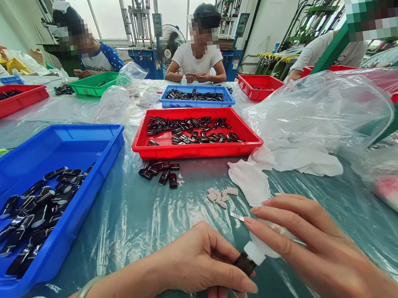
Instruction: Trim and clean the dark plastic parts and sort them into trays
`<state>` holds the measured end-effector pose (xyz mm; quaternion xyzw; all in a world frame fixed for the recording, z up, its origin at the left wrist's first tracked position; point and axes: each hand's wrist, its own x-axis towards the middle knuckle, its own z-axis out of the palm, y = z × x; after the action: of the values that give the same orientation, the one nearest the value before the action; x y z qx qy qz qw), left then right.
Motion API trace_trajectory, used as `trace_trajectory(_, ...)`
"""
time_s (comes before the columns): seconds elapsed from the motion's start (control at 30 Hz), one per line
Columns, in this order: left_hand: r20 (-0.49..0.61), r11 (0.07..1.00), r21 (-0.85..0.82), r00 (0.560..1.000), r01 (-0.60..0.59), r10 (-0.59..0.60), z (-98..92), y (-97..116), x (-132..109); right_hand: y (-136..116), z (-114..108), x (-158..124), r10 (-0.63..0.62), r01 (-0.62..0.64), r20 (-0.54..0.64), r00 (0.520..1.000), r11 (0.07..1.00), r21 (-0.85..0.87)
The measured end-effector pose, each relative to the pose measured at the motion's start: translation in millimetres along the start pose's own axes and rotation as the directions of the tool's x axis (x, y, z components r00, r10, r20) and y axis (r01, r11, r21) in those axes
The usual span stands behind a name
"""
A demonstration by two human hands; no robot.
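Near the front of the table, my left hand (pixel 211 261) is closed on a small black plastic piece (pixel 245 264), gripped between thumb and fingers. A white block-like end (pixel 254 252) sticks out of that piece toward the right. My right hand (pixel 308 242) is close beside it, its fingers stretched out and slightly apart; its thumb is hidden. Just past the index fingertip shows a thin metal strip (pixel 237 216). Whether that strip lies on the table or touches the hand, I cannot tell. Small pale chips (pixel 222 195) lie beyond it.
A blue tray (pixel 83 219) of glossy black pieces stands at left. Ahead is a red tray (pixel 199 152) with similar pieces, and several loose black pieces (pixel 161 170) lie before it. White cloth (pixel 250 181) and clear plastic sheeting (pixel 320 112) spread rightward. Co-workers (pixel 196 55) sit opposite.
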<state>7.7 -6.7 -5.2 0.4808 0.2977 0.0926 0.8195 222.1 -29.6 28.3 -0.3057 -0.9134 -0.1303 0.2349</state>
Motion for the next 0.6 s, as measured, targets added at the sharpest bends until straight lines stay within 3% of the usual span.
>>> trace_trajectory(0.37,0.011,1.0,0.021,1.0,0.001,-0.001,-0.7,2.0,1.4,3.5,-1.8,-3.0,-0.012,0.011,0.05,0.999,1.0,0.025)
trace_trajectory(0.6,0.013,1.0,0.024,1.0,0.005,-0.006,0.5,2.6,1.0,5.8,-6.3,1.4,-0.082,0.08,0.068,0.994,0.996,0.037)
